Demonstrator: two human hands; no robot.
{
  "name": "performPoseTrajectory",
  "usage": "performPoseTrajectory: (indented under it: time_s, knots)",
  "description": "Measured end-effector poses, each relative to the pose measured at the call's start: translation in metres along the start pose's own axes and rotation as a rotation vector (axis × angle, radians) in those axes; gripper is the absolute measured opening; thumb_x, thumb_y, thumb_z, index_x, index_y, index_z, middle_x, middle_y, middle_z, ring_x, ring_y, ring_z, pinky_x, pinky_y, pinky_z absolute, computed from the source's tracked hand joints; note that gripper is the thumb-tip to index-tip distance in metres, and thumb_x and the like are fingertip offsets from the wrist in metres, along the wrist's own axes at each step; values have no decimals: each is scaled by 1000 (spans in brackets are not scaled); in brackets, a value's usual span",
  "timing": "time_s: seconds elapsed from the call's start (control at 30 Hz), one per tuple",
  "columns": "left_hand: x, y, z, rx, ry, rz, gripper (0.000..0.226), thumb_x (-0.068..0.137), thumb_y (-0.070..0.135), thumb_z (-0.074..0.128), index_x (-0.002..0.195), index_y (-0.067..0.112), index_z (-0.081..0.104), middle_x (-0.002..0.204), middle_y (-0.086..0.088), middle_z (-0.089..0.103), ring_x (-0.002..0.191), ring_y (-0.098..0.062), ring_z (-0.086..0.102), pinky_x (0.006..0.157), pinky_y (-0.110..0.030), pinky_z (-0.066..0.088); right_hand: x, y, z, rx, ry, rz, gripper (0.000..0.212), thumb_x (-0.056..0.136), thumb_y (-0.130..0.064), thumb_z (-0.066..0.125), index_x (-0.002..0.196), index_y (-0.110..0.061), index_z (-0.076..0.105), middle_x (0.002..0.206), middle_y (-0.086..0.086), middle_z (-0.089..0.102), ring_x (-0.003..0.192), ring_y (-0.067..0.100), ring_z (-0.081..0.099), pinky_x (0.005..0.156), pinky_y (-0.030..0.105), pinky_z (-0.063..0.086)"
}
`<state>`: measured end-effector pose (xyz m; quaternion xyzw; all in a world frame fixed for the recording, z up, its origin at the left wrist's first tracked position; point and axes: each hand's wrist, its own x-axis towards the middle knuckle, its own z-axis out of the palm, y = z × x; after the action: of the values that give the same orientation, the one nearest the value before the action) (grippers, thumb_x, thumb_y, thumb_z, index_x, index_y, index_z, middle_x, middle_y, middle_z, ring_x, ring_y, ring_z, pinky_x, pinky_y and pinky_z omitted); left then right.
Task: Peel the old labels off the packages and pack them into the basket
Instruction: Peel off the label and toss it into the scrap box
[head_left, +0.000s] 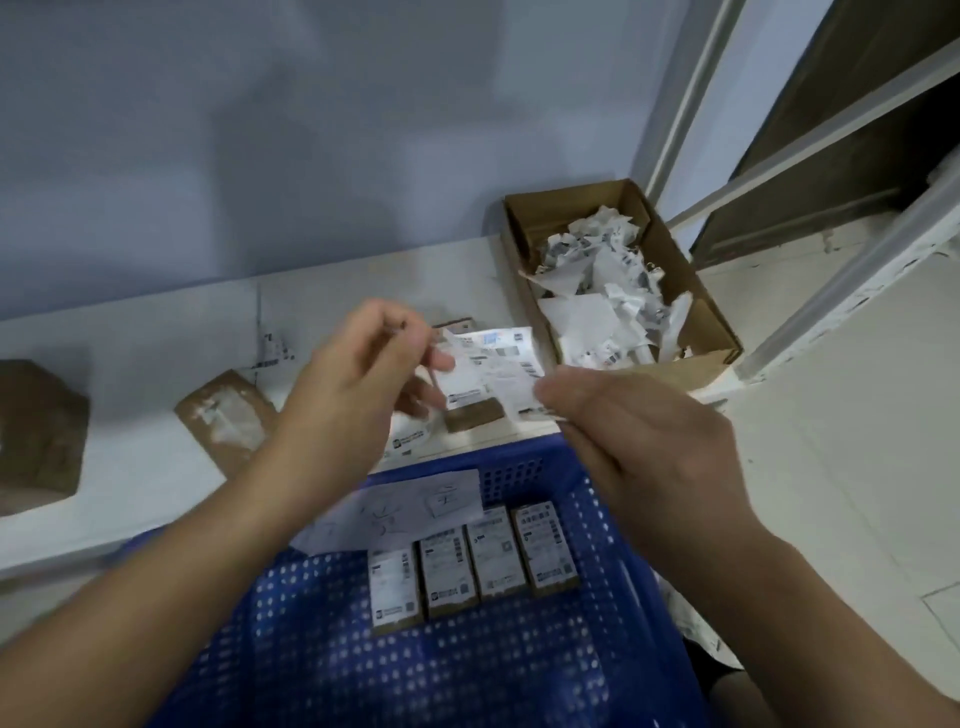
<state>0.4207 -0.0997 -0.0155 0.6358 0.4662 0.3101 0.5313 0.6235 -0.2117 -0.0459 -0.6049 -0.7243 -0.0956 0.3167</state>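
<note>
My left hand (358, 374) holds a small brown package (475, 415) above the table's front edge, fingers curled around its left side. My right hand (639, 431) pinches the white label (498, 371) that lies partly lifted off the package's top. Below my hands stands the blue perforated basket (613, 519). Inside it several small labelled packages (470, 561) stand side by side in a row. A white paper sheet (395, 509) leans against the basket's far wall.
An open cardboard box (701, 312) full of crumpled peeled labels (602, 291) sits at the back right. Brown taped packages lie on the white table at left (228, 415) and far left (36, 431). Loose label scraps (272, 351) lie behind my left hand.
</note>
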Motion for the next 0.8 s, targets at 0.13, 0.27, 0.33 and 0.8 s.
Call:
performPoseTrajectory:
  time_s: [0.13,0.27,0.33,0.8]
  knots:
    - [-69,-28,-37,-228,-43,-165,28,107,23,45,107,33,71,111,1,77,99,-27,74,88,-40,58,1,-44,39,74,-62,-276,25,102,-18,62,121,-6,73,124,11,72,117,27,68,104,37,49]
    - [-94,-57,-61,-381,16,-285,29,101,23,52,119,29,73,115,7,76,107,-16,73,92,-36,59,-2,-84,71,136,-124,-419,20,98,-17,69,115,-9,76,123,8,73,119,27,67,102,41,51]
    - [-97,-70,-72,-389,59,-300,29,102,19,53,123,30,69,116,10,76,104,-13,73,88,-32,60,-4,-96,90,168,-166,-434,16,97,-16,71,109,-10,78,126,8,71,121,28,65,105,41,49]
    - [-55,-115,-93,-130,72,-120,84,85,-11,73,149,34,44,150,16,46,121,8,58,86,-21,58,10,-93,116,675,-510,393,26,78,-55,70,86,-31,77,139,-13,56,126,4,55,100,26,49]
